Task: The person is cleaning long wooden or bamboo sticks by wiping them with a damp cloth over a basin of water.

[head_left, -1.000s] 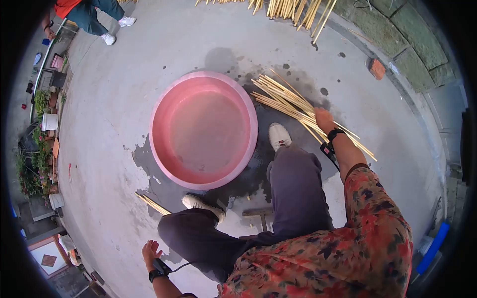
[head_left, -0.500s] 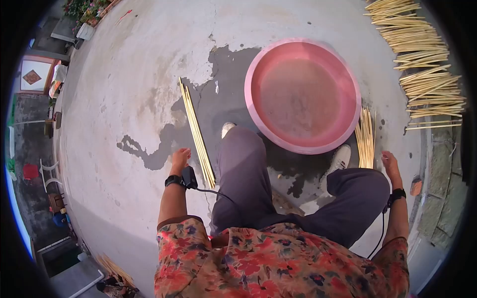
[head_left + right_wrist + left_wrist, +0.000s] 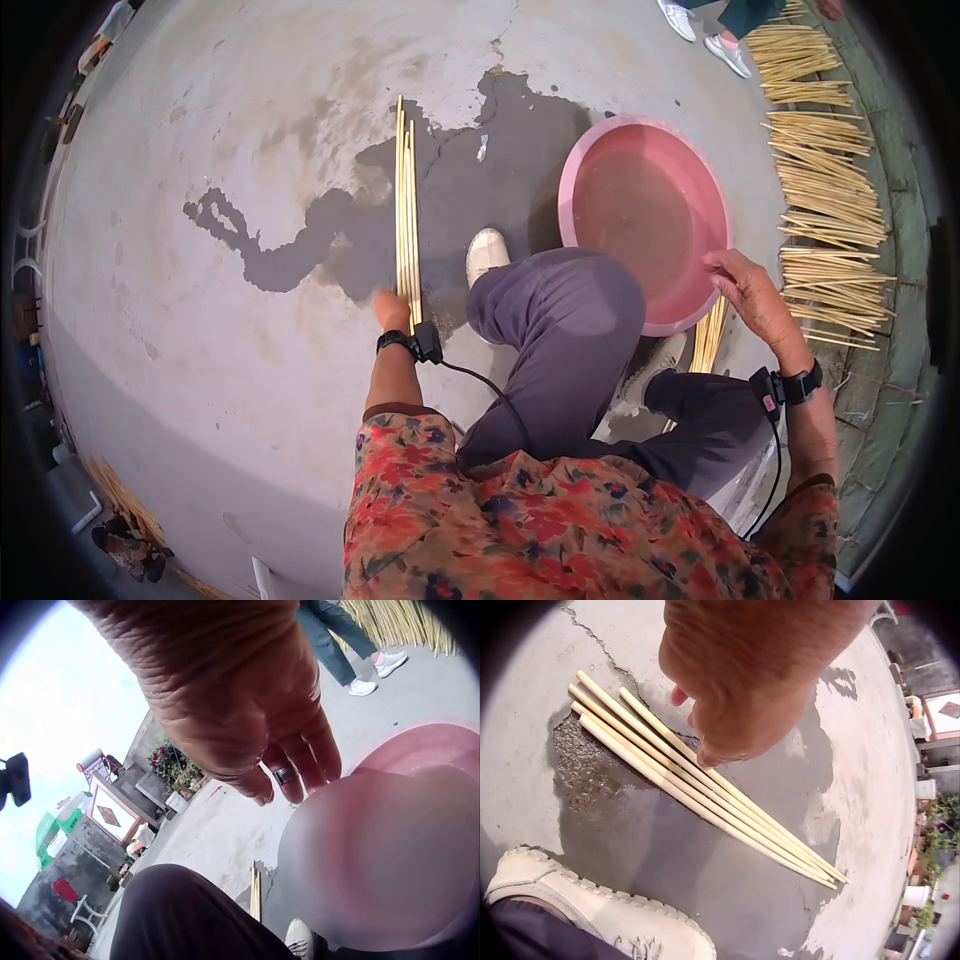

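A few long pale sticks (image 3: 407, 210) lie nearly side by side on the wet concrete, left of the person's shoe (image 3: 486, 252). My left hand (image 3: 393, 312) is low at their near end. In the left wrist view, that hand overlaps the sticks (image 3: 697, 787), fingertips right at the uppermost one; most of its fingers are hidden behind the hand. My right hand (image 3: 752, 292) hangs at the right rim of the pink basin (image 3: 569, 190), holding nothing. Its fingers are loosely bent in the right wrist view, with a ring (image 3: 285, 775) on one.
More sticks (image 3: 711, 335) lie between the basin and the right leg, partly hidden. Piles of sticks (image 3: 825, 190) line the ground at the right, beside a stone edge (image 3: 900, 260). Another person's white shoes (image 3: 727, 54) show at the top. Cloudy water (image 3: 630, 215) stands in the basin.
The view has swung left from the basin. My right hand has let go of the stick bundle and lifted to the basin's rim. My left hand has come down to the few sticks.
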A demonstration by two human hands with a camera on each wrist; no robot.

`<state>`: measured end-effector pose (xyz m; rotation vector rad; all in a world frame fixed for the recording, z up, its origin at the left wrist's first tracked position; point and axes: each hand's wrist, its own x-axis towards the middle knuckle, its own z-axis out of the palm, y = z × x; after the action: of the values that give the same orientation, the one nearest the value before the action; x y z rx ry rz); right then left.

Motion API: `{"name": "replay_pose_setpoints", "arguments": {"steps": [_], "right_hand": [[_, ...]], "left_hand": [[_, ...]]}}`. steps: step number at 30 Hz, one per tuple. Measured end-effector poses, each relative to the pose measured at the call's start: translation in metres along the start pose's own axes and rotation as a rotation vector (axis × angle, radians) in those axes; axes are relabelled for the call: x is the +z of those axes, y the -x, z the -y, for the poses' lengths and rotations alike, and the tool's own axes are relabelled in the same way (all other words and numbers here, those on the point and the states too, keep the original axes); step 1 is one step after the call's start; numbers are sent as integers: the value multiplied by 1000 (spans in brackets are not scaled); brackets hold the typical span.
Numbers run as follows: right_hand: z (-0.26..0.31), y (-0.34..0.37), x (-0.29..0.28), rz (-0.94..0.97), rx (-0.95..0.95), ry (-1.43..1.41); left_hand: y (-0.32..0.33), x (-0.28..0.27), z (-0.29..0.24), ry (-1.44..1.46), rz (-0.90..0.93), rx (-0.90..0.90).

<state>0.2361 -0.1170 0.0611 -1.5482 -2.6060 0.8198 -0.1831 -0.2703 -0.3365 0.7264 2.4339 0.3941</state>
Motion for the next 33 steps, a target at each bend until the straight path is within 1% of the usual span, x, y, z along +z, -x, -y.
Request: {"name": "replay_pose_setpoints", "arguments": {"steps": [2,4,5,6,7,8,10,13,15,16,17,18,20,22,24,25,26,28,29,30,32,33], "right_hand": [[1,-13,26,53,10,23],[-4,-18,46,123,74,69],[-4,-18,54,127,79,78],[-4,-18,60,174,64,130],[-4,-18,64,220,48,180],[-7,-18,67,221,50,186],[-10,-17,73,268,97,127],[-15,-18,76,239,95,122],[-20,-16,81,214,103,122],[-25,-14,86,247,102,137],[-29,-13,89,277,100,152],[-30,-11,90,264,104,150],[-31,-8,93,277,39,143],[-31,-6,93,256,48,120],[-32,-4,94,236,59,90],[-33,-4,94,233,72,103],[-33,-3,94,231,82,118],[-32,-5,91,183,38,102],[-31,-4,90,149,1,93],[-28,-2,86,134,-1,84],[-23,-2,79,112,37,-7],[-23,-3,78,87,35,-15]], "left_hand": [[3,-2,-8,-3,23,-31],[1,4,-12,-49,131,-168],[-7,19,-3,-112,159,-192],[-6,20,-7,-106,167,-192],[-2,17,-15,-188,144,-233],[2,12,-23,-271,119,-273],[8,9,-31,-293,118,-266],[9,7,-35,-310,144,-227],[4,17,-30,-251,181,-221],[3,19,-27,-251,180,-211],[1,19,-26,-201,248,-182],[0,18,-25,-154,314,-152],[-3,19,-19,-166,251,-41],[-9,15,-9,-122,344,166],[-6,4,-8,17,332,209],[-2,-6,-11,302,470,-4],[0,-16,-15,294,462,8],[2,-31,-20,815,677,-196],[0,-39,-25,914,735,-170],[3,-52,-35,905,729,-156],[13,-88,-64,1092,806,-13],[19,-103,-81,1083,798,43]]}}
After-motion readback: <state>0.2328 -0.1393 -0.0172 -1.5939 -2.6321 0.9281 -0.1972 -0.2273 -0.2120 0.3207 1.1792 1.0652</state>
